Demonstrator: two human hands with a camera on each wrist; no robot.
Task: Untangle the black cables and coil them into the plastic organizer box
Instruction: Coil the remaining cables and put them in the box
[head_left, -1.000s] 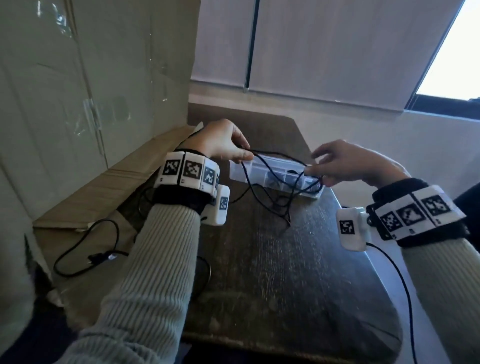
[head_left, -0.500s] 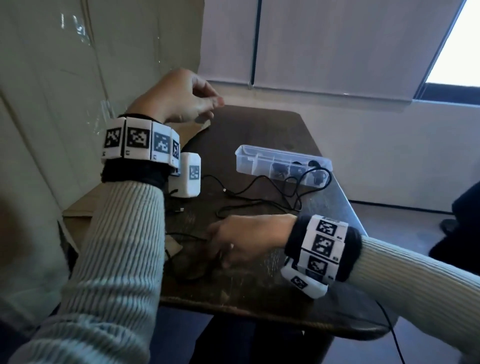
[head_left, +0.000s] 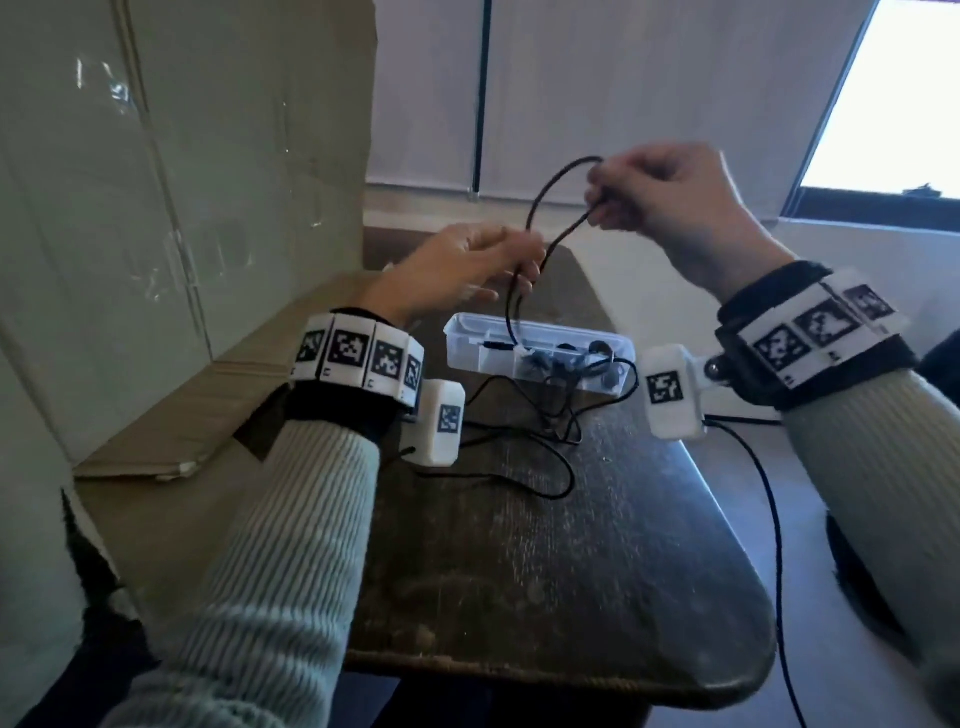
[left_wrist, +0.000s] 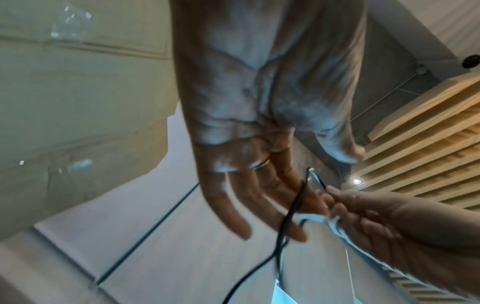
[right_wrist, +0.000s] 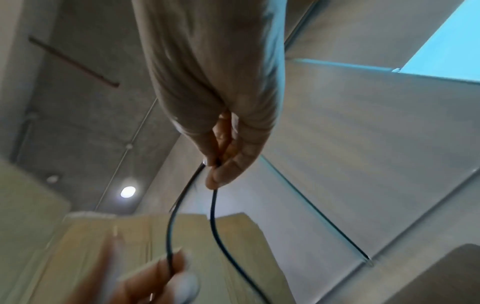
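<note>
A black cable (head_left: 537, 208) loops up from the clear plastic organizer box (head_left: 467, 343) at the far side of the dark table (head_left: 571, 571). My right hand (head_left: 597, 202) is raised above the box and pinches the top of that loop between thumb and fingers, as the right wrist view shows (right_wrist: 217, 164). My left hand (head_left: 519, 265) is lower and to the left. Its fingers (left_wrist: 259, 205) are straight, with the thumb held apart, and the cable (left_wrist: 293, 205) runs across them. More black cables (head_left: 519, 436) lie tangled on the table in front of the box, and some sit inside it.
A tall cardboard box (head_left: 182, 208) stands at the left, with a flattened cardboard flap (head_left: 208, 415) against the table's left side. The table narrows toward the wall. My wrist camera's lead (head_left: 769, 519) hangs off the table's right edge.
My right hand has risen from the near left of the table to above the box, lifting a cable loop. My left hand has come down and right until the cable lies across its fingers.
</note>
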